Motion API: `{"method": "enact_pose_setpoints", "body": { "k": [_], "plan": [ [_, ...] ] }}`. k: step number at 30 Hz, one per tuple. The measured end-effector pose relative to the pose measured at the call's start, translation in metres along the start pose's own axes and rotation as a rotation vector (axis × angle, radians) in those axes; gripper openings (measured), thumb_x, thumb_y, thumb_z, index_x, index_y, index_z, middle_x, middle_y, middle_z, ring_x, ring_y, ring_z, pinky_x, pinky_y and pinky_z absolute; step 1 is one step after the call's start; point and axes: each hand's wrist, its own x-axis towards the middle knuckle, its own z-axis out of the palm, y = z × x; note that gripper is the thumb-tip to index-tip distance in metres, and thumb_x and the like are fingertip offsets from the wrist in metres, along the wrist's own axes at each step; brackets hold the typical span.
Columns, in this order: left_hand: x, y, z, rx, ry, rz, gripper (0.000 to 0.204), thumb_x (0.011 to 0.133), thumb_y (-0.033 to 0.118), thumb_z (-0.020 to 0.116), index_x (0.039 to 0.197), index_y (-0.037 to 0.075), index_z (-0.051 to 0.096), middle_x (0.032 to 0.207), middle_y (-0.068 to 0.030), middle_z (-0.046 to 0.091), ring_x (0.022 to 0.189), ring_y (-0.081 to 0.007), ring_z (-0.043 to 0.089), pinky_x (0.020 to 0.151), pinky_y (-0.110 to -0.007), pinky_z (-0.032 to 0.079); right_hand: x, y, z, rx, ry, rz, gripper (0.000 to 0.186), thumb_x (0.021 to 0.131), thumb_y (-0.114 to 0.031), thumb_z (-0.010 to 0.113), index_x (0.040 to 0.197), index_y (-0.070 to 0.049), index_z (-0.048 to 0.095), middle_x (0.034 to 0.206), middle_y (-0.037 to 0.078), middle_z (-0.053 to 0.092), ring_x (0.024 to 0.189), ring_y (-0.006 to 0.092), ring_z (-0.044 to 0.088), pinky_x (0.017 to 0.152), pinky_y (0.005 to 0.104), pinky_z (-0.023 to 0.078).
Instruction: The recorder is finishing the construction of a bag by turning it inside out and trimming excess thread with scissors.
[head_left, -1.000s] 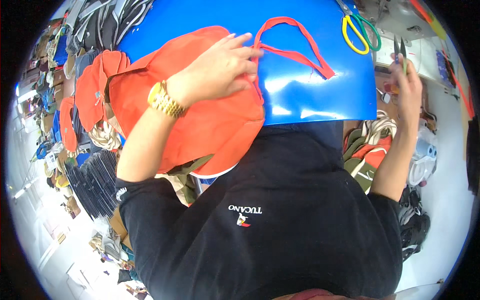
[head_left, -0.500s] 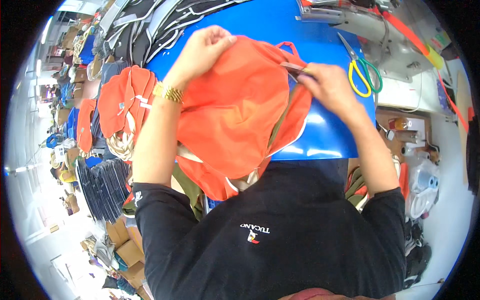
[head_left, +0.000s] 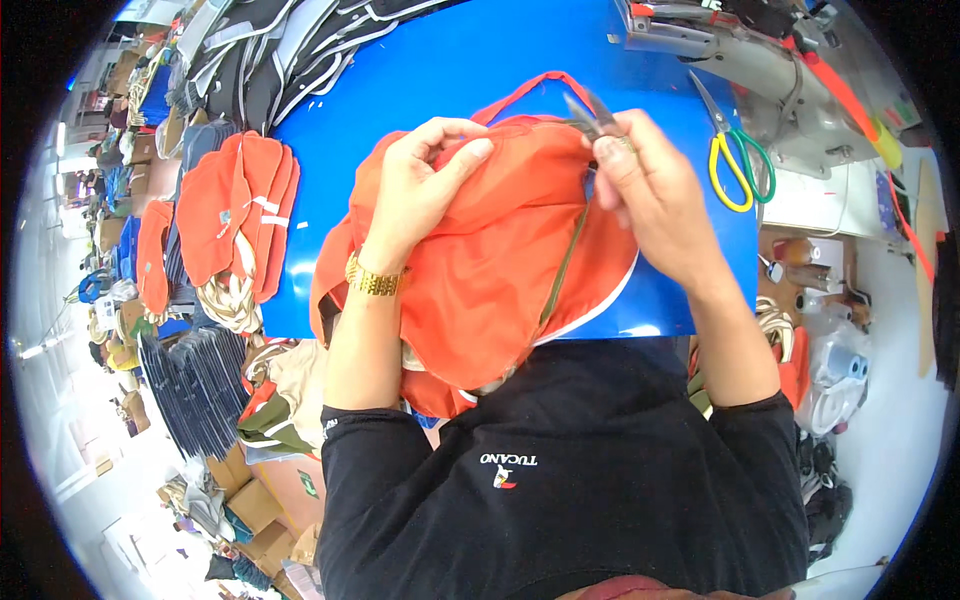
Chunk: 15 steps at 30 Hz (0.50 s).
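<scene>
An orange fabric bag (head_left: 470, 270) lies crumpled at the table's front edge, with white piping and a dark olive strip along its right side. My left hand (head_left: 425, 185) is closed on its upper left part, thumb and fingers pinching the cloth. In my right hand (head_left: 655, 185) is a pair of small metal thread snips (head_left: 598, 118), blades pointing up and left over the bag's top right edge. A thin orange strap (head_left: 545, 80) loops up beyond that edge. Whether the blades touch the cloth, I cannot tell.
Yellow-and-green-handled scissors (head_left: 732, 165) lie on the blue tabletop (head_left: 430, 75) at right, below a sewing machine (head_left: 740, 60). Black panels with pale edging (head_left: 270, 70) are heaped at the far left. Orange cut pieces (head_left: 235, 200) hang over the left edge.
My left hand has come down and to the right, gathering the bag's top. The strap loop now stands out further, and the snips in my right hand point more upward.
</scene>
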Motion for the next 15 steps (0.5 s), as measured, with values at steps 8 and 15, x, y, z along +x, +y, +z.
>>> {"method": "enact_pose_setpoints", "body": {
  "k": [8, 15],
  "plan": [
    [0.014, 0.048, 0.004, 0.612, -0.127, 0.239, 0.016, 0.089, 0.014, 0.074, 0.097, 0.0, 0.073, 0.087, -0.0034, 0.07, 0.078, -0.0071, 0.061, 0.07, -0.025, 0.05, 0.0, 0.04, 0.024, 0.156, 0.079, 0.004, 0.024, 0.1, -0.02, 0.058, 0.111, 0.001, 0.06, 0.082, 0.006, 0.061, 0.069, 0.0124, 0.057, 0.063, 0.0279, 0.048],
    [0.019, 0.028, 0.015, 0.227, -0.231, -0.011, 0.018, 0.093, 0.014, 0.071, 0.104, -0.001, 0.074, 0.085, -0.0009, 0.07, 0.076, -0.0055, 0.058, 0.066, -0.024, 0.047, -0.003, 0.037, 0.028, -0.127, 0.14, -0.047, 0.027, 0.093, -0.024, 0.068, 0.108, -0.002, 0.065, 0.071, 0.007, 0.059, 0.063, 0.0161, 0.053, 0.06, 0.0317, 0.044]
  ]
}}
